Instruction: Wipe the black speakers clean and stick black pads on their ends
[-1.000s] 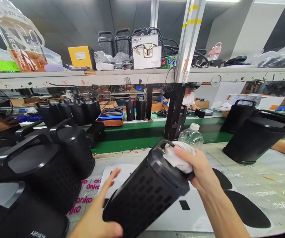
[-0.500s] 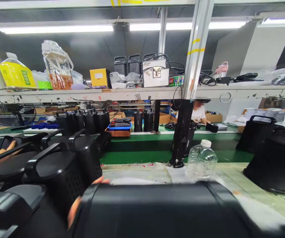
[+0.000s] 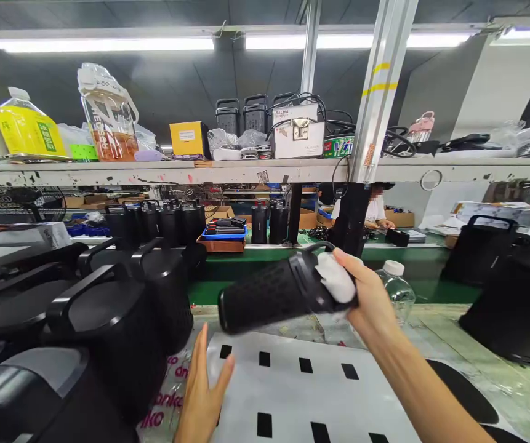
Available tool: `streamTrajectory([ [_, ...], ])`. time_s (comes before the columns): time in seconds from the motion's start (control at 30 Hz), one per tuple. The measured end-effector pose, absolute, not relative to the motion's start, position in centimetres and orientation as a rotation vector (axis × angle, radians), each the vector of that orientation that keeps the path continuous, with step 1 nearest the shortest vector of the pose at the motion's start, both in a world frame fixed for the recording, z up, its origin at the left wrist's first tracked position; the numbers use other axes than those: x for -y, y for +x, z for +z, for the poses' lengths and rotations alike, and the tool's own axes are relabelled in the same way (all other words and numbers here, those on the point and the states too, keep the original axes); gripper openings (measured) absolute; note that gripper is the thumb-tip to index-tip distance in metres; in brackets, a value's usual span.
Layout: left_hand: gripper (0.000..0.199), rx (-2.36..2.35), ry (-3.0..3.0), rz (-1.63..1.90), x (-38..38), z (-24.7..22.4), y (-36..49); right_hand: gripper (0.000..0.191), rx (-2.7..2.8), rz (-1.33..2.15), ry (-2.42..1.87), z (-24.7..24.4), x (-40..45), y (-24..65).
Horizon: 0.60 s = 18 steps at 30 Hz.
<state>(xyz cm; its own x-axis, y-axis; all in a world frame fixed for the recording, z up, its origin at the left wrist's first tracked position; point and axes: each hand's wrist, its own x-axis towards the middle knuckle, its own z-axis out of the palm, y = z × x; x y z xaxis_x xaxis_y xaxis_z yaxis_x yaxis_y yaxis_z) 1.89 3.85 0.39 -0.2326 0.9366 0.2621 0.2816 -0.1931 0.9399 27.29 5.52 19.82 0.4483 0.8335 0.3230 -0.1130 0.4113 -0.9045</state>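
Black case (image 3: 265,295): held in the air above the far part of the white sheet (image 3: 292,397), tilted, its handle end up and to the right, its other end lower and to the left; its outline is a little blurred.
Right hand (image 3: 369,289): fingers closed around the handle end of the case, with a white cloth (image 3: 336,277) bunched between hand and case; how the hidden fingers sit behind it I cannot tell.
Left hand (image 3: 200,397): holds nothing, thumb and fingers spread wide, nearer than the low end of the case and a little left of it, apart from it.
Handling: one hand bears the whole weight at one end, so a firm, even grip seems wise; supporting the low end with the left palm would likely steady it, and the cloth should not be allowed to slip under the thumb.
Clearance: black cases (image 3: 117,344) stand close together on the left of the worktop (image 3: 435,335), and a clear bottle (image 3: 401,296) stands just beyond the right wrist, so swings are best small.
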Motion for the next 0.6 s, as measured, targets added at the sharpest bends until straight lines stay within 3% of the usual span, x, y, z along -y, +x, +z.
streamTrajectory([
  [0.1, 0.057, -1.705, 1.809, 1.322, -4.9, -3.9, 1.1, 0.052, 1.098, 0.509, -1.048, 17.6, -11.8, 24.6],
  [0.23, 0.044, -1.787, 2.013, 1.192, -5.9, -6.6, -0.1, 0.037, 1.581, 0.352, -1.216, 13.4, -17.9, 22.8],
  [0.43, 0.035, -1.842, 2.329, 1.074, -7.1, -8.4, -1.6, 0.02, 2.152, 0.206, -1.341, 9.2, -19.1, 24.8],
  [0.6, 0.035, -1.934, 2.433, 1.154, -7.3, -9.8, -1.0, 0.015, 2.251, 0.044, -1.629, 10.3, -20.3, 25.4],
])
